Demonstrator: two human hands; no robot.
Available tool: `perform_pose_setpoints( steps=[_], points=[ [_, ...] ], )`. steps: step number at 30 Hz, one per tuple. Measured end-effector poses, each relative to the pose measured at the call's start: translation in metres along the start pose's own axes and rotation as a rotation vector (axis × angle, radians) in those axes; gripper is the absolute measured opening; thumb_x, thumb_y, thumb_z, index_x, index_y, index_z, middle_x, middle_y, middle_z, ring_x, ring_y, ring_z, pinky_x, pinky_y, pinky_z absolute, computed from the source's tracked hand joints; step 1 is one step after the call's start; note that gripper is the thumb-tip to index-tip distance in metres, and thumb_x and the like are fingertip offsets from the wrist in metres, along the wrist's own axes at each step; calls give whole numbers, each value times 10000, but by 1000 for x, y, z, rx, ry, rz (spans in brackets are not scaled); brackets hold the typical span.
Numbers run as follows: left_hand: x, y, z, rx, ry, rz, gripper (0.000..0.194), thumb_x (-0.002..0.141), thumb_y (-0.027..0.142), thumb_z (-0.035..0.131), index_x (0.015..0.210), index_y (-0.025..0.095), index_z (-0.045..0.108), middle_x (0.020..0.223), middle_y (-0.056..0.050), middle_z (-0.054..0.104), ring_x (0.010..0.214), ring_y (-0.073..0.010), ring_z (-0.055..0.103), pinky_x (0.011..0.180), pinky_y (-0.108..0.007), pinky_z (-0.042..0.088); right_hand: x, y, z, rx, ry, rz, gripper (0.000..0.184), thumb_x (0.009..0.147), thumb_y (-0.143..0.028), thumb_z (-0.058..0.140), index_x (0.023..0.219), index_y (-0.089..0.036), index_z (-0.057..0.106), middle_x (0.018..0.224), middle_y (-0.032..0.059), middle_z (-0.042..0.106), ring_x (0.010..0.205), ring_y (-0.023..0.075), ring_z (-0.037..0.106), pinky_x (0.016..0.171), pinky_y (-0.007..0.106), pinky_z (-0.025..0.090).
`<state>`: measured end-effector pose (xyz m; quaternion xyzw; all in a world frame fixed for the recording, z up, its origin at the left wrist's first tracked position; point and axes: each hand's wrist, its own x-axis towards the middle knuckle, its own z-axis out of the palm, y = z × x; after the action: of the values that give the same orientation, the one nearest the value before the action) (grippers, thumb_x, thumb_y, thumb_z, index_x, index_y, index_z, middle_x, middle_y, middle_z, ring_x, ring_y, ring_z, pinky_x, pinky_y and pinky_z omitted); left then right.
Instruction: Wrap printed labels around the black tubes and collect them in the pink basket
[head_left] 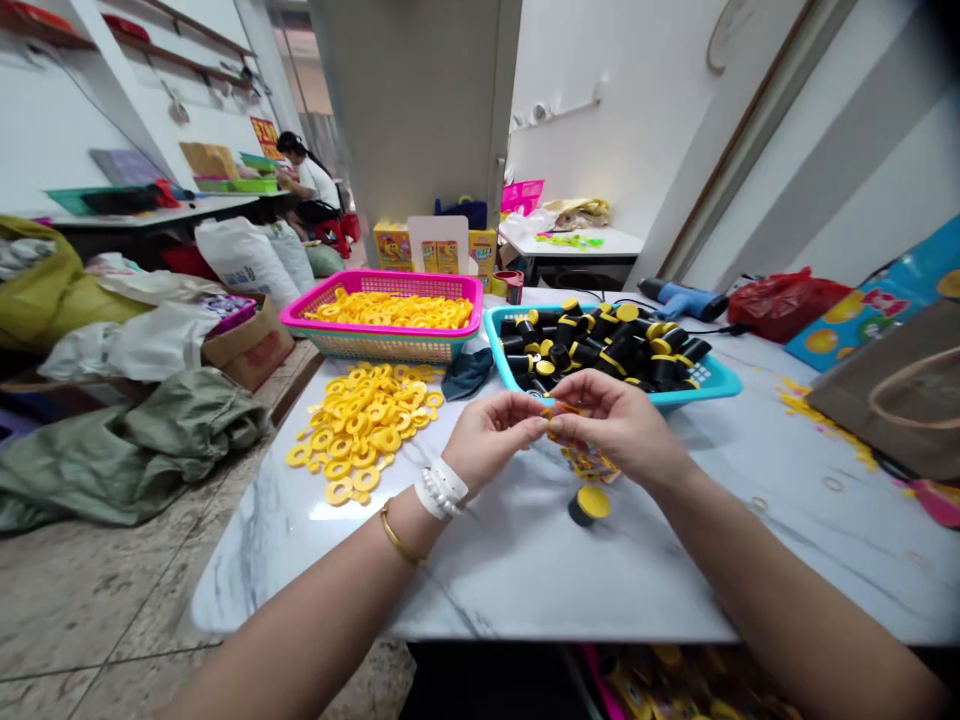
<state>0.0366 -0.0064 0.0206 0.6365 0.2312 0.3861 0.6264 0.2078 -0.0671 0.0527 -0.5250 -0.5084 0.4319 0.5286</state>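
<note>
L hand [504, 435] and R hand [611, 425] met above the marbled surface [525, 590], fingertips pinched shut on a small printed wrapper [589, 462], orange/purple. Its long axis ran from the fingertips down and slightly to the right, lower end toward the black cylinder w/ yellow cap [589, 505]; hard to say exactly, as fingers hid the upper end. That cylinder sat just below the wrapper, cap facing up. Blue basket [697, 393] of similar cylinders was behind the hands; loose yellow rings [360, 425] lay to the left, in front of the pink basket [300, 310].
</note>
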Motion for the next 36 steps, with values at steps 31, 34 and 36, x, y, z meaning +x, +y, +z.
perform_pose_setpoints(
  steps=[31,34,36],
  points=[
    [-20,7,18,215,349,65,396,864,539,637,808,160,737,510,36,501,434,-81,436,443,-219,359,-14,27,13,-55,156,-36,434,828,-617,648,792,-185,645,526,-40,501,430,84,417,391,215,327],
    [-18,3,18,110,341,22,430,848,571,646,806,151,730,522,39,501,410,-67,425,412,-209,338,-14,29,13,-27,156,-67,411,835,-590,659,810,-180,654,526,-43,501,433,80,416,397,211,329],
    [-18,2,17,87,363,24,438,835,577,659,833,146,738,532,39,510,408,-62,425,404,-204,337,-14,30,13,-13,161,-79,400,841,-576,663,812,-177,656,523,-45,498,434,76,415,401,207,331]
  ],
)
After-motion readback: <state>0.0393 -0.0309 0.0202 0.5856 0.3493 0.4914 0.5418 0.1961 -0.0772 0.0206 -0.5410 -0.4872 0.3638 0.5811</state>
